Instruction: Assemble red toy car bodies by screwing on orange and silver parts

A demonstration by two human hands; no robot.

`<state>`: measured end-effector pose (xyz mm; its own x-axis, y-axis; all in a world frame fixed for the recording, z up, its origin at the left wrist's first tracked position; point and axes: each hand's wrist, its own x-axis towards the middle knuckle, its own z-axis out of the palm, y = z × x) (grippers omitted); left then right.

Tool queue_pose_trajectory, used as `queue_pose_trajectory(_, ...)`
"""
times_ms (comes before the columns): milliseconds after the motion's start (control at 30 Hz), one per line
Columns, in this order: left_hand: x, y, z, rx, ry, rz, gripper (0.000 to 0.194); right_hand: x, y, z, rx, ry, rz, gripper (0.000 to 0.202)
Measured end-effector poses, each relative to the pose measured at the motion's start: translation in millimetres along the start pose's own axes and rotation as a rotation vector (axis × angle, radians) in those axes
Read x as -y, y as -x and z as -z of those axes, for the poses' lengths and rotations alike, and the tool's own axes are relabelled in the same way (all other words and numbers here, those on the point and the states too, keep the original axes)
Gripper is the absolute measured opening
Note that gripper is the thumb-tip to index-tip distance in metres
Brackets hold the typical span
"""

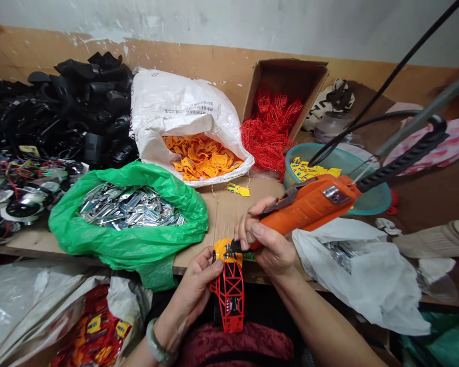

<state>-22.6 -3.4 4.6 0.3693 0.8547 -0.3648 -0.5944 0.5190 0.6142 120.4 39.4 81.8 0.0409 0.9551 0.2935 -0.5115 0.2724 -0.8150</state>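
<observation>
- The left hand (199,285) is gripping a red frame (229,298) by its upper end, fingers curled around it, holding it upright over the lap just below the table (222,211) edge.
- An orange plate (226,250) is sitting on the frame's top end, touching it.
- The right hand (265,239) is wrapping fully around an orange driver (309,204), its dark tip pressing against the plate.
- Judging from this, one frame is being fastened now; the plate looks placed but its fixing seems unfinished.
- A white sack (183,109) is lying open with many loose orange plates, and a box (290,81) is spilling more red frames, so plenty seems left.
- A green bag (133,244) is holding silvery metal pieces beside the work.
- A teal bowl (367,201) is holding yellow bits behind the driver.
- A clear bag (34,300) at lower left is showing red and yellow pieces, possibly finished ones; I cannot tell.
- Black parts (80,102) are piling up at far left.
</observation>
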Motion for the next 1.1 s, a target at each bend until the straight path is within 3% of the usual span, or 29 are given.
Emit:
queue_pose_trajectory(567,-3.3,0.9,2.5,-0.004,-0.107,-0.049,0.033,0.2,4.6,1.7,0.059,0.003,-0.034,0.019)
queue_pose_trajectory(1100,-3.6,1.3,-1.1,0.005,-0.078,-0.011,0.033,-4.4,8.2,4.0,0.114,0.038,-0.032,0.019)
